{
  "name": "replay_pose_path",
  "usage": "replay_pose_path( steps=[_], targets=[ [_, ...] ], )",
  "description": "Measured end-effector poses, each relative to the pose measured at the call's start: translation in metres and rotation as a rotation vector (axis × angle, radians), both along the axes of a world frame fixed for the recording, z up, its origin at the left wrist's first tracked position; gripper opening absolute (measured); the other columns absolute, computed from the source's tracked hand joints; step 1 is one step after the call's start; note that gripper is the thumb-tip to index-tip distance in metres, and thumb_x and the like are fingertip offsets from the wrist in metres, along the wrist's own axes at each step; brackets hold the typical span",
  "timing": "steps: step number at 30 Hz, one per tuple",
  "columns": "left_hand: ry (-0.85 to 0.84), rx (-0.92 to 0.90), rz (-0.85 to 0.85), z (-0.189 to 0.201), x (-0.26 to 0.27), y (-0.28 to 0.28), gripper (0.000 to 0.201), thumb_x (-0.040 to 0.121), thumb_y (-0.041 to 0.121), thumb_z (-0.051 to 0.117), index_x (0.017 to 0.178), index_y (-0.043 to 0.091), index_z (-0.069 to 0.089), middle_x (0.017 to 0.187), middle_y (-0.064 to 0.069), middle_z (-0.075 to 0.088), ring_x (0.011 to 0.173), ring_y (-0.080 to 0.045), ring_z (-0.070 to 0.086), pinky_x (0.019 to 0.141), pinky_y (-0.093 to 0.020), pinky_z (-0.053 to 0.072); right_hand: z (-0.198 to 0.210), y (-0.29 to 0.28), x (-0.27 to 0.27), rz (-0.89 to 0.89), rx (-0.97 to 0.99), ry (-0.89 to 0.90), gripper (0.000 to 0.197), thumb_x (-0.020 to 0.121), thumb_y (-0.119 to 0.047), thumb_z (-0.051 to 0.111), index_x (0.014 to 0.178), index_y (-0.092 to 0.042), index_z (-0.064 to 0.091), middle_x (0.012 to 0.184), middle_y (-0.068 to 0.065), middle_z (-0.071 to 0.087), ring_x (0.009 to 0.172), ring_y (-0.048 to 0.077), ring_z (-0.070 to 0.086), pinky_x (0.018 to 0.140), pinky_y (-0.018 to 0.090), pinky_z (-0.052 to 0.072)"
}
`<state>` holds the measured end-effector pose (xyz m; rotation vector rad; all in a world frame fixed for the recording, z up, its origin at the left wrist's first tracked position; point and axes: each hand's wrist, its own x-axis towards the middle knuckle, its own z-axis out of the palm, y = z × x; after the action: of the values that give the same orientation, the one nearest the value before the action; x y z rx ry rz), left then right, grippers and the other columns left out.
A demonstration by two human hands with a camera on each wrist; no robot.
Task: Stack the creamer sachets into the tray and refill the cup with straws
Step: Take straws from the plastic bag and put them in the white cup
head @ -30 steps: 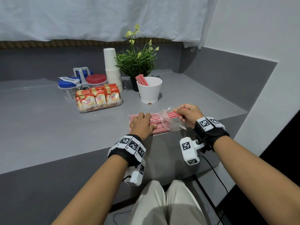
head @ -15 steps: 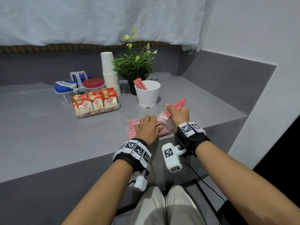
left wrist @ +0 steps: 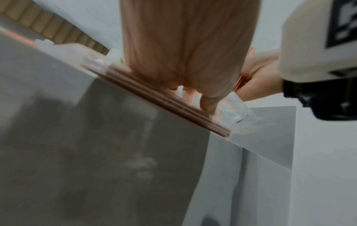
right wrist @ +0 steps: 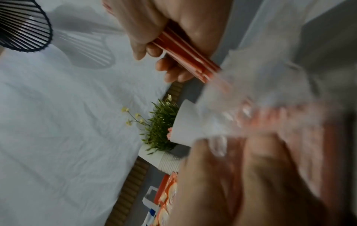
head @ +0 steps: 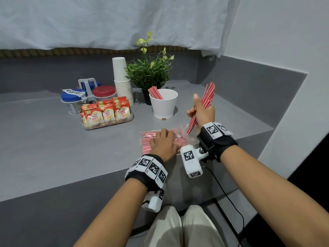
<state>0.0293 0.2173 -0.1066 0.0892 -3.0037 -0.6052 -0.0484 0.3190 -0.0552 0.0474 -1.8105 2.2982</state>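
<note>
1. We find the right hand clamped around a bundle of red straws, lifted clear of the table near its front edge.
2. We note the left hand lying flat, fingers extended, pressing the straw packet onto the table at the front edge.
3. We record the white cup standing beyond the packet, a few straws leaning inside.
4. We see the creamer sachets upright in the tray, left of the cup.
</note>
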Motion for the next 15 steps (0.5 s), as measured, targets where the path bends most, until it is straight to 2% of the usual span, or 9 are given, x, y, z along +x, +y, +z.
replay_pose_path(
  steps=[2, 5, 7, 11, 15],
  targets=[
    [-0.036, -0.001, -0.009, 0.001, -0.001, 0.001, 0.042, 0.095, 0.029, 0.044, 0.133, 0.014, 0.036, 0.139, -0.007, 0.032, 0.132, -0.025, 0.028, 0.111, -0.051, 0.019, 0.008, 0.006, -0.003, -0.014, 0.046, 0.076, 0.041, 0.087, -0.035, 0.061, 0.055, -0.014, 0.046, 0.04, -0.006, 0.047, 0.046, 0.015, 0.05, 0.058, 0.025, 0.051],
    [-0.071, -0.009, -0.018, 0.001, -0.001, 0.001, 0.048, 0.095, 0.034, 0.044, 0.138, 0.016, 0.032, 0.147, -0.004, 0.026, 0.139, -0.023, 0.021, 0.113, -0.057, 0.012, 0.002, 0.012, -0.003, 0.009, 0.178, 0.118, 0.036, 0.085, -0.033, 0.063, 0.06, -0.015, 0.046, 0.05, 0.002, 0.047, 0.043, 0.01, 0.049, 0.05, 0.016, 0.047],
    [-0.088, -0.014, -0.024, 0.0, -0.002, 0.001, 0.052, 0.095, 0.037, 0.043, 0.14, 0.017, 0.03, 0.151, -0.002, 0.022, 0.142, -0.022, 0.017, 0.113, -0.058, 0.01, -0.016, 0.012, 0.0, 0.048, 0.264, 0.109, 0.031, 0.084, -0.029, 0.065, 0.063, -0.014, 0.048, 0.055, 0.003, 0.048, 0.042, 0.005, 0.049, 0.047, 0.011, 0.045],
    [-0.114, -0.009, -0.031, 0.001, -0.002, 0.0, 0.056, 0.095, 0.04, 0.042, 0.143, 0.018, 0.026, 0.154, -0.001, 0.016, 0.144, -0.022, 0.012, 0.113, -0.059, 0.008, -0.045, 0.01, 0.002, 0.085, 0.312, 0.072, 0.027, 0.083, -0.024, 0.066, 0.067, -0.01, 0.05, 0.057, 0.006, 0.047, 0.047, 0.013, 0.046, 0.044, 0.012, 0.043],
    [-0.112, -0.015, -0.031, 0.0, -0.002, 0.001, 0.055, 0.095, 0.04, 0.041, 0.143, 0.017, 0.026, 0.154, -0.001, 0.017, 0.144, -0.022, 0.012, 0.112, -0.059, 0.008, -0.039, 0.007, -0.002, 0.083, 0.285, 0.137, 0.031, 0.083, -0.026, 0.066, 0.065, -0.009, 0.049, 0.053, 0.006, 0.045, 0.037, 0.003, 0.043, 0.045, 0.013, 0.042]
  ],
)
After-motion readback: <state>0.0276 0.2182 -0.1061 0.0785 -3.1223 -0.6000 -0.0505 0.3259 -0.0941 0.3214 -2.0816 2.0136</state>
